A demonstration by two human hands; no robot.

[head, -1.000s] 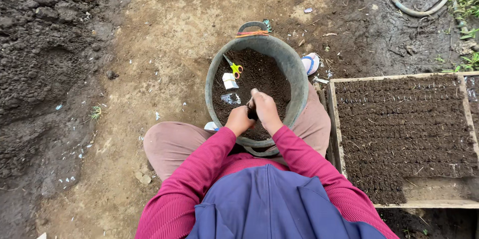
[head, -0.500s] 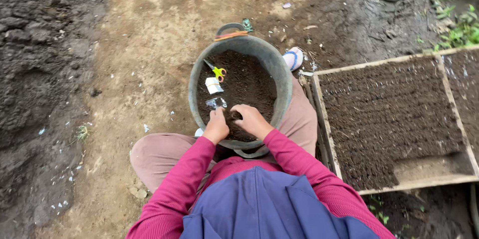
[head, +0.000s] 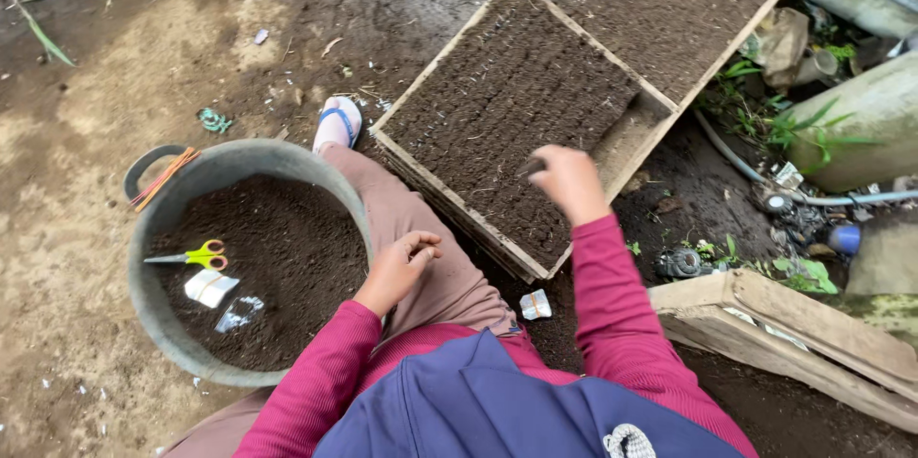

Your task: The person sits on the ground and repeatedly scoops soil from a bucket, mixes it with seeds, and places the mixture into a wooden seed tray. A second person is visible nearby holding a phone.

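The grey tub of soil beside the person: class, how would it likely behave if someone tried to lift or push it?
The tub, nearly full of dark soil, is probably heavy. Wide and low, it seems unlikely to tip. Its handle may help.

Left hand (head: 397,267) rests loosely curled by the knee; right hand (head: 567,181) reaches forward, fingers pinched.

Wooden tray frame (head: 449,192) and raised knee (head: 421,229) separate tub (head: 153,310) from tray soil (head: 507,104).
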